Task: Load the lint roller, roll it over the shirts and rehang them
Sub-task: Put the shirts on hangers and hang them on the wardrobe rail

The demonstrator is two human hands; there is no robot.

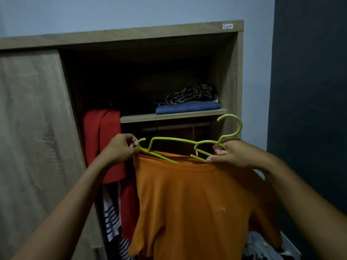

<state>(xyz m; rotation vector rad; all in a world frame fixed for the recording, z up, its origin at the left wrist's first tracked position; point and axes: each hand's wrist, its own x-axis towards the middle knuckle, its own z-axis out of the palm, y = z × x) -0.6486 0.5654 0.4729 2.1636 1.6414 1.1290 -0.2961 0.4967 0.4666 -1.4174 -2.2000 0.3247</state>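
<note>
An orange shirt (193, 199) hangs in front of me, its collar held up at both sides. A green plastic hanger (174, 140) lies tilted across the collar, one end slipped inside the neck opening, its hook (232, 126) rising at the right. My left hand (120, 149) pinches the hanger's left end together with the collar edge. My right hand (231, 154) grips the hanger near its hook and the shirt's right shoulder. No lint roller is in view.
An open wooden wardrobe (231, 72) stands ahead, its sliding door (32, 119) covering the left half. Red clothing (102, 141) and a striped garment (110, 220) hang inside at the left. Folded clothes (187, 106) lie on a shelf (172, 116). A dark wall is at the right.
</note>
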